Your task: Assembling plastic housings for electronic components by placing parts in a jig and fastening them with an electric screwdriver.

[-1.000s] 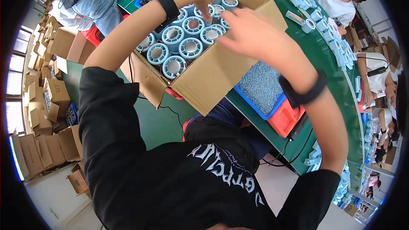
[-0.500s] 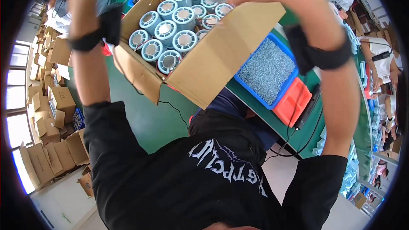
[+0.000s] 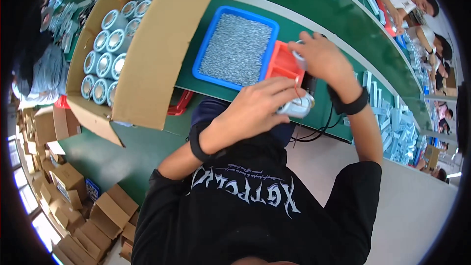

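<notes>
My left hand (image 3: 257,104) is closed on a pale blue cylindrical housing (image 3: 296,108) with a thin red wire. It holds the housing at the table's near edge, just below a red tray (image 3: 284,59). My right hand (image 3: 324,59) is over the right side of that tray, fingers curled round a second pale blue rounded part (image 3: 300,58), mostly hidden by the fingers. To the left, an open cardboard box (image 3: 152,54) holds several similar pale blue cylinders (image 3: 104,64) with round metal centres.
A blue tray (image 3: 197,64) full of tiny silvery pieces stands between box and red tray. A black bar-shaped device (image 3: 309,84) and black cables (image 3: 324,130) lie by my hands. Pale blue strips (image 3: 397,132) are heaped at right. Co-workers sit beyond; cartons (image 3: 110,211) stand at lower left.
Both hands have come down from above the box to the red tray. My view has swung right, so the box now appears farther left. A pale blue cylinder is now in my left hand.
</notes>
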`<state>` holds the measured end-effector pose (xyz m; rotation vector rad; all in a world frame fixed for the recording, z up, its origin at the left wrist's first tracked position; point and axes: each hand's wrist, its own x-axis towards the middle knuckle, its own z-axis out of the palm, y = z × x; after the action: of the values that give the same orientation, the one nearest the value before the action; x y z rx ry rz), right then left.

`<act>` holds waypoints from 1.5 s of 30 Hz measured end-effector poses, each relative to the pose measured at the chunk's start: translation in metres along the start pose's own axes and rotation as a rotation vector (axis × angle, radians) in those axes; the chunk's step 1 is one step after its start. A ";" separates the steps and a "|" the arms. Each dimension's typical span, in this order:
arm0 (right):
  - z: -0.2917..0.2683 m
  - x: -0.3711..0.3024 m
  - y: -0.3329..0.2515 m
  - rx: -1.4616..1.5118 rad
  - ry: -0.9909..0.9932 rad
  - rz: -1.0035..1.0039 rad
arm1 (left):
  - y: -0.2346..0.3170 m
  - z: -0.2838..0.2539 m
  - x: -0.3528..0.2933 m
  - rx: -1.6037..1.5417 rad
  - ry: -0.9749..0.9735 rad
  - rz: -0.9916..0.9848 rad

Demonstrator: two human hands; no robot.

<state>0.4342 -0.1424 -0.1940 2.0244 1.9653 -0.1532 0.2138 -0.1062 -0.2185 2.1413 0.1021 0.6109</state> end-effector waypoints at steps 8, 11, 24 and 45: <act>0.023 0.000 0.003 0.386 0.050 0.045 | -0.063 0.031 0.015 -0.044 -0.049 -0.088; 0.025 -0.010 0.009 0.549 0.038 0.101 | -0.065 0.028 0.015 -0.061 -0.053 -0.132; 0.058 -0.011 0.011 0.986 0.259 0.175 | -0.079 0.024 0.016 0.051 -0.126 -0.093; 0.074 -0.099 0.037 0.791 0.252 1.008 | -0.081 -0.008 0.082 0.258 -0.027 -0.093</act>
<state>0.4762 -0.2591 -0.2290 3.4058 0.7630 -0.4976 0.2935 -0.0279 -0.2462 2.3771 0.2775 0.5378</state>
